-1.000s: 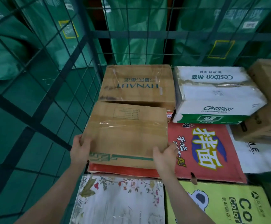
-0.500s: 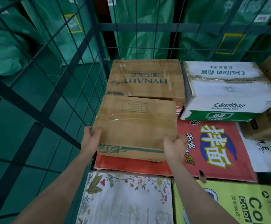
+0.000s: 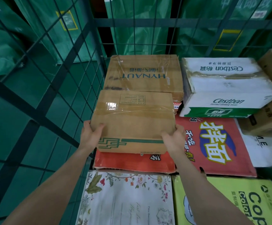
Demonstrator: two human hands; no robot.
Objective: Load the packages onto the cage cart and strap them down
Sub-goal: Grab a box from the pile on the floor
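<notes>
Readable stuff: the far brown carton (image 3: 143, 73) says "HYNAUT" upside down, and the white box (image 3: 226, 88) to its right reads "Cestbon" on top (upside down) and again on its near side above a green band. Near right, the yellow-green box (image 3: 239, 203) shows "Color" and "COP", cut off at the edge. The white package (image 3: 268, 148) at far right shows just "E", while the held box's (image 3: 132, 120) printed label is too small to read.

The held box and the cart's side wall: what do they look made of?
Held box: brown corrugated cardboard, matte, with creased edges, sealed with glossy clear tape that catches the light. Cart wall: probably metal wire mesh, with thin straight rods painted dark green.
</notes>
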